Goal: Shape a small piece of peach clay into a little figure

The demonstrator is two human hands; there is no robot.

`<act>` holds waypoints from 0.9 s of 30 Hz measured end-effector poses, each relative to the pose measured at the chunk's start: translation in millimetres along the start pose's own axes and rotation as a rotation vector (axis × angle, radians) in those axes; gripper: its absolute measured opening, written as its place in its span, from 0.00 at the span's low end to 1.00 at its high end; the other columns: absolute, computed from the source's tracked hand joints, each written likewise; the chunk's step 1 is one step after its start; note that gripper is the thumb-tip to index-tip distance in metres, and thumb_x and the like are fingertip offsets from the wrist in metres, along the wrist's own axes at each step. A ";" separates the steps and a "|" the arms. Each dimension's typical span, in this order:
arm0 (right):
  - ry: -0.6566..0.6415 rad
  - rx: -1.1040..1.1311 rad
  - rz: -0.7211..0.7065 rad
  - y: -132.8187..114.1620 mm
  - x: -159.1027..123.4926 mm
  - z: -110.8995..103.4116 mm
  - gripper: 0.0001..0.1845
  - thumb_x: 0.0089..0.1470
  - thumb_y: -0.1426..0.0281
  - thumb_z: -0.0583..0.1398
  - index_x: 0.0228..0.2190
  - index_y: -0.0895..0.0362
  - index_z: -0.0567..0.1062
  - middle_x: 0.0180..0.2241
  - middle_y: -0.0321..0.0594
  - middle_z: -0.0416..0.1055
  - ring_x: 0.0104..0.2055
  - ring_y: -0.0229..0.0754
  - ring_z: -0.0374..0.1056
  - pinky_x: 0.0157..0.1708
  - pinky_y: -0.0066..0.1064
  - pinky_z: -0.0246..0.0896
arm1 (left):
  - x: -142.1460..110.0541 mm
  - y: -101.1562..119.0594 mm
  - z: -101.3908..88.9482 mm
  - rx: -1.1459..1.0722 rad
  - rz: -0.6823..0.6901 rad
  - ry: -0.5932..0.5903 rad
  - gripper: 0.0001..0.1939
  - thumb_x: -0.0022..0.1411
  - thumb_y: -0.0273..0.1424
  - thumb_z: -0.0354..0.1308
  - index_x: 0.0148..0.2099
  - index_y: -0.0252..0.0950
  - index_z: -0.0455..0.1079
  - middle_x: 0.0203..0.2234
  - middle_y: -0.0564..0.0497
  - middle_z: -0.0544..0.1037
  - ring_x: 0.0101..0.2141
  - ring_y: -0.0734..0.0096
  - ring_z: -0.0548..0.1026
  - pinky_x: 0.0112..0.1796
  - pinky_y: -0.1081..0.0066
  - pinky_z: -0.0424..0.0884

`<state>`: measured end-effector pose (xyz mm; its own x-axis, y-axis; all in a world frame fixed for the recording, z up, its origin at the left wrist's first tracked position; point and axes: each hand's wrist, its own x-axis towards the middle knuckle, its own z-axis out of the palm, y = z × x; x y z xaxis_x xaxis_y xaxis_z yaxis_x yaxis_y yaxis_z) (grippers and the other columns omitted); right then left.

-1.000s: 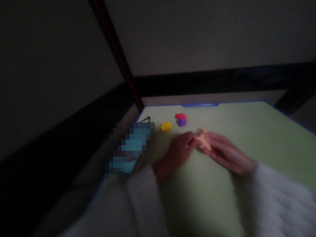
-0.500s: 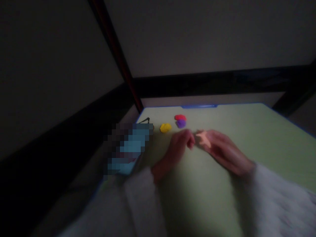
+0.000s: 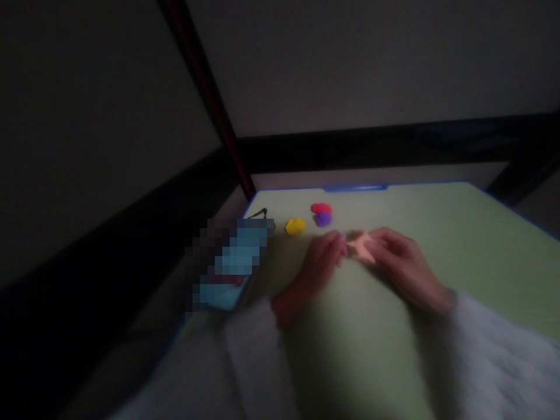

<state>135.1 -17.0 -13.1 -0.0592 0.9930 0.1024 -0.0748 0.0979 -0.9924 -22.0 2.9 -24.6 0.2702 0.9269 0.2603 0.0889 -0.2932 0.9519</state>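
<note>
A flattened piece of peach modelling clay (image 3: 361,245), with star-like points, is held just above the table between my two hands. My right hand (image 3: 405,265) is closed on its right side, the thumb lying over the clay. My left hand (image 3: 321,259) has its fingers drawn together at the clay's left tip and seems to pinch it; the exact contact is blurred. Beyond my left hand lie a yellow clay lump (image 3: 296,226), a purple clay lump (image 3: 324,219) and a red clay piece (image 3: 321,207), the last two touching.
A pale green tabletop (image 3: 459,245) with a blue rim carries everything. On the left side lies a light blue, pixelated flat object (image 3: 238,254), with a thin dark frame part (image 3: 265,211) showing behind it. A wall and a dark band stand behind the table.
My right thumb has come down over the peach clay, which lay more openly on the fingers before. My left fingers have moved slightly and now meet the clay's left tip.
</note>
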 end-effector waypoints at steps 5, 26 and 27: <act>-0.012 0.020 -0.013 2.2 -0.2 0.6 0.13 0.44 0.61 0.65 0.29 0.57 0.74 0.27 0.36 0.74 0.26 0.35 0.65 0.28 0.27 0.58 | -0.2 3.2 1.4 -0.002 -0.025 -0.023 0.16 0.60 0.37 0.45 0.23 0.36 0.56 0.15 0.58 0.58 0.19 0.78 0.58 0.23 0.73 0.53; -0.048 0.056 0.019 3.1 0.4 0.2 0.13 0.43 0.61 0.66 0.29 0.56 0.75 0.25 0.34 0.72 0.25 0.32 0.63 0.25 0.24 0.56 | -0.7 4.0 1.0 0.044 -0.033 -0.073 0.16 0.59 0.36 0.48 0.22 0.35 0.55 0.16 0.57 0.58 0.20 0.79 0.56 0.23 0.73 0.52; -0.053 0.066 0.026 3.5 0.5 0.2 0.13 0.43 0.61 0.66 0.29 0.56 0.75 0.25 0.34 0.72 0.25 0.32 0.63 0.26 0.24 0.56 | -1.0 4.2 1.0 0.039 -0.037 -0.081 0.16 0.59 0.36 0.48 0.22 0.35 0.55 0.16 0.57 0.58 0.20 0.79 0.56 0.23 0.73 0.51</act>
<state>134.7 -16.2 -16.6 -0.1145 0.9901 0.0815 -0.1378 0.0654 -0.9883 -20.9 0.5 -21.0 0.3425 0.9158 0.2100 0.1371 -0.2698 0.9531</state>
